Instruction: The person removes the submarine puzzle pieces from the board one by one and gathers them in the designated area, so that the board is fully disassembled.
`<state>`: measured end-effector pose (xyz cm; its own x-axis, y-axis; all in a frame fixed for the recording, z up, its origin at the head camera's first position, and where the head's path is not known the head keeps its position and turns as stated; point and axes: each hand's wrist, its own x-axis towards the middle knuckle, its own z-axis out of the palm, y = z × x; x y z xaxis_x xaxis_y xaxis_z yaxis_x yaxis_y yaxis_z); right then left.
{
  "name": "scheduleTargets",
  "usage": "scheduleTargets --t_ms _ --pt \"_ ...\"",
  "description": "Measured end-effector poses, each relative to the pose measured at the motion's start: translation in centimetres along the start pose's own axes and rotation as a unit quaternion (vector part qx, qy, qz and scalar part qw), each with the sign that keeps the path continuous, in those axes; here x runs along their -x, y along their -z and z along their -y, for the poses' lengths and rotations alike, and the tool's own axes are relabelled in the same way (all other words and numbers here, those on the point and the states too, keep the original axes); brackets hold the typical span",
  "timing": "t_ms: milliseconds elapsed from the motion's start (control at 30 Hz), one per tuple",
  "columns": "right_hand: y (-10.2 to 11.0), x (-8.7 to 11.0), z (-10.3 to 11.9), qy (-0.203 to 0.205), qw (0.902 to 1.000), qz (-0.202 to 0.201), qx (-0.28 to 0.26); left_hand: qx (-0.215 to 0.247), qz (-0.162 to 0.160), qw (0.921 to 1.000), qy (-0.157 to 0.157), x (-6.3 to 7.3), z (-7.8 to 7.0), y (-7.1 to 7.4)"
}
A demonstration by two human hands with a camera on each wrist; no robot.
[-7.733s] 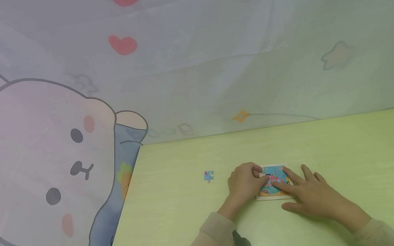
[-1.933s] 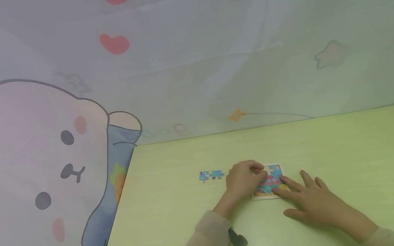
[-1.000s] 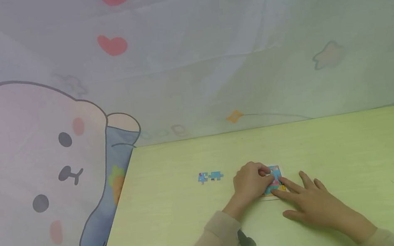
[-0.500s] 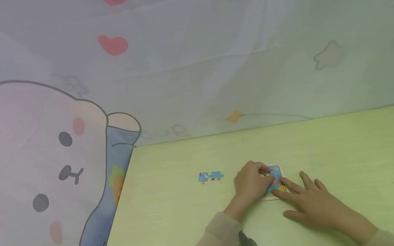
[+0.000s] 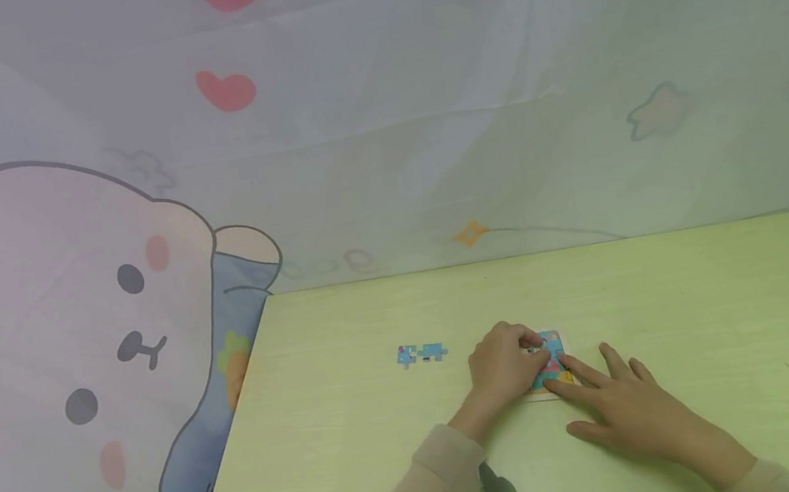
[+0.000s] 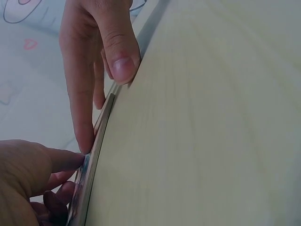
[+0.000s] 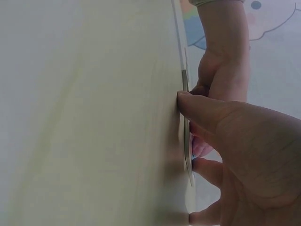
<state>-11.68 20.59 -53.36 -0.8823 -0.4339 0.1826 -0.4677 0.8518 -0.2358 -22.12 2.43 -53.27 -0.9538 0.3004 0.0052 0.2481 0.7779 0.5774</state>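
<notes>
A small square jigsaw puzzle (image 5: 556,370) with a blue, pink and yellow picture lies in a thin pale tray on the table. My left hand (image 5: 503,361) covers its left half, thumb and forefinger curled together at a puzzle piece, which the fingers mostly hide. In the left wrist view, the fingers of this left hand (image 6: 28,174) are right at the puzzle's face. My right hand (image 5: 632,406) is spread, its straight fore and middle fingers touching the puzzle's right side, as the right wrist view also shows with the right hand (image 7: 254,146) beside the tray edge (image 7: 186,136).
Two loose blue pieces, a left piece (image 5: 406,355) and a right piece (image 5: 433,351), lie side by side left of the puzzle. The pale yellow-green table (image 5: 750,297) ends at a cartoon-printed curtain (image 5: 389,154). A dark heart-shaped item (image 5: 499,488) shows by the left sleeve.
A second loose piece has joined the first on the left. My left hand has shifted right over the puzzle since two seconds ago, then held nearly still. The right hand stays put.
</notes>
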Motion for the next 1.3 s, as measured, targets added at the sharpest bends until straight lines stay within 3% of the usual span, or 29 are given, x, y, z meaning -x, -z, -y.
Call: scheduleTargets --t_ms 533,1067,1300 --pt "-0.20 0.05 -0.09 -0.009 0.9999 0.008 -0.008 0.007 -0.011 0.9999 0.003 0.18 -0.10 -0.16" --pt "-0.22 0.10 0.00 -0.016 0.9997 0.012 -0.015 0.017 -0.032 0.9991 -0.021 -0.05 0.28 -0.15" --pt "-0.11 0.14 0.12 -0.011 0.9998 0.003 -0.015 0.045 -0.036 0.9977 -0.036 -0.04 0.25 0.09"
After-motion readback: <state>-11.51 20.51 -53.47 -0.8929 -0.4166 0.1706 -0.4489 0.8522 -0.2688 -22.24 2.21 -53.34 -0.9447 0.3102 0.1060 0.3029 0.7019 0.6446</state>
